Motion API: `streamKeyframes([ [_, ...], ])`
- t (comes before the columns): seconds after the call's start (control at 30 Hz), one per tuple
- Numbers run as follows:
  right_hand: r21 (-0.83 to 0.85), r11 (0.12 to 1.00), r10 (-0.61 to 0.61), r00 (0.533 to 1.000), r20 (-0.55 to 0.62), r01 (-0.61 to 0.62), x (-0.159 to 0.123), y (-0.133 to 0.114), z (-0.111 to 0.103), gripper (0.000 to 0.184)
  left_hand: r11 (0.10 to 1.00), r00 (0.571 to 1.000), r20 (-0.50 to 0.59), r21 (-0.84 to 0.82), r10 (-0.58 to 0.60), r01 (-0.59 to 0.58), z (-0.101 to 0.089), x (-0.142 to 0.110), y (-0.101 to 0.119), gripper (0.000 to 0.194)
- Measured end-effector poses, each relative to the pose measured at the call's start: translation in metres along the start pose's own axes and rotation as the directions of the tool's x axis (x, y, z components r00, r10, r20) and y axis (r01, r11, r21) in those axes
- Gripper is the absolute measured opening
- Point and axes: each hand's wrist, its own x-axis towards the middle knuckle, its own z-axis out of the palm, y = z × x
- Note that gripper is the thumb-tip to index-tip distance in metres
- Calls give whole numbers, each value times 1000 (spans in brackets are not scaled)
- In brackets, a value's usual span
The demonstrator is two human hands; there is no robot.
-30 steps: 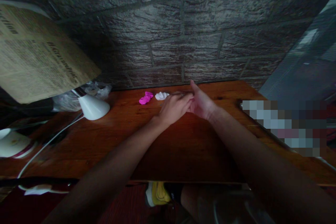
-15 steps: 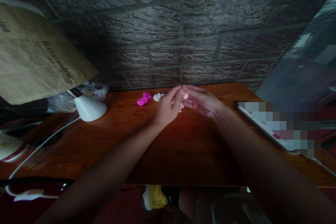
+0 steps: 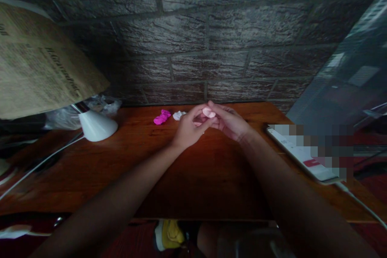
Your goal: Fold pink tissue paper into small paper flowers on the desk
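Note:
Above the wooden table [image 3: 205, 169], both hands meet around a pale pink lump of soft, clay-like material [image 3: 208, 112]. My left hand [image 3: 190, 127] is closed on it from the left, its thumb beneath the visible lump. From the right, my right hand [image 3: 229, 121] presses its fingers on the same lump. Part of the pink material is hidden between the fingers. A bright magenta lump [image 3: 162, 117] lies on the table left of my hands. Beside it, partly behind my left hand, is a white lump [image 3: 179, 115].
A lamp with a white cone base [image 3: 98, 125] and newsprint-patterned shade [image 3: 45, 64] stands at left. Clear plastic [image 3: 107, 105] lies behind it. At right rests a tablet-like device [image 3: 302, 153] with a white cable [image 3: 359, 201]. A stone-block wall [image 3: 187, 64] rises behind the table.
My fingers have shifted around the pale pink lump, and more of it shows between the thumbs. The magenta and white lumps stay on the table. The view has turned slightly.

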Motion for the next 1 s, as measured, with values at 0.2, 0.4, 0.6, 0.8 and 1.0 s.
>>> streamKeyframes([
  [0.2, 4, 1000, 3, 1000, -17, -3, -2, -2, -2, 39, 1000, 993, -121, -17, -16, 14, 2, -1, 0, 44],
  [0.4, -46, 998, -52, 993, -102, 48, -1, 0, -5, 35, 953, 971, -91, -232, -221, 195, 1, 4, -2, 37],
  [0.6, -170, 977, -130, 991, -16, 126, -3, 0, 5, 36, 928, 938, -138, -247, -317, 278, 0, 8, -5, 38],
  [0.8, -186, 967, -178, 984, -4, 175, -3, -1, 4, 34, 964, 974, -55, -165, -220, 209, -1, 5, 4, 52],
  [1.0, -79, 992, -105, 993, -48, 101, -4, -4, 5, 41, 965, 972, -89, -169, -219, 202, -2, 7, 3, 51],
])
